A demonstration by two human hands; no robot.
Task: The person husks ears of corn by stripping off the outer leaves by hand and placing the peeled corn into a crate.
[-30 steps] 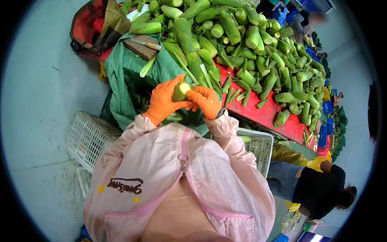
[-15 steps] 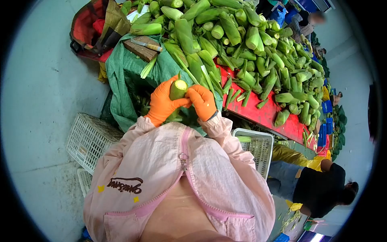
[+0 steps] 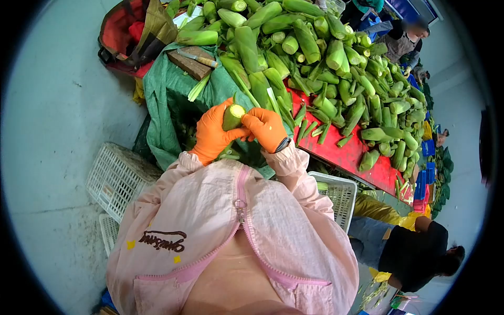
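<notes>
While left fingers (image 3: 234, 134) and right fingers (image 3: 253, 121) clasp corn (image 3: 231, 118), a white crate (image 3: 344, 202) holds greenery (image 3: 322, 186).

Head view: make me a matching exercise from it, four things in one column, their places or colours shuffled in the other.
Things
1. Corn ear with a cut end
2. Knife
3. Heap of corn in green husks
4. Open bag

Places and colours
A. On the wooden block
B. Red inside
C. On the red tabletop
D. In the orange-gloved left hand, with the right hand at its side

Right pairs
1-D, 2-A, 3-C, 4-B
</notes>
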